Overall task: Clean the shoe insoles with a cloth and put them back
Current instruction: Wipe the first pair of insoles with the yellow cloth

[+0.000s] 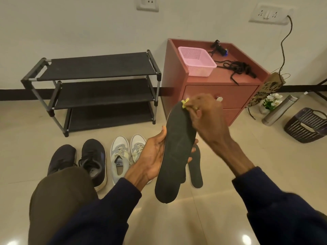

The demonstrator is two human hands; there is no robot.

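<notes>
Black and held up in front of the reddish cabinet [221, 96], an insole [177, 152] stands nearly upright with its toe end towards the cabinet's drawer front. The left hand [152, 156] grips it at mid-length, thumb on the edge away from the cabinet and fingers wrapped behind to the other edge. The right hand [207, 117] is at the toe end, its fingers bunched tight round a small yellow cloth [184, 103] pressed against the insole's tip. A second insole [195, 170] lies on the floor [230, 174] in front of the cabinet, partly hidden behind the held one. Further from the cabinet, on the same side as the shoe rack [99, 85], a pair of white shoes [122, 156] sits beside a pair of dark shoes [92, 160]. On top of the cabinet a pink basket [196, 61] stands near a tangle of black cord [237, 68]. On the cabinet's other side, a steel bottle [279, 110] lies tilted and a dark slatted basket [306, 124] sits on the floor.
</notes>
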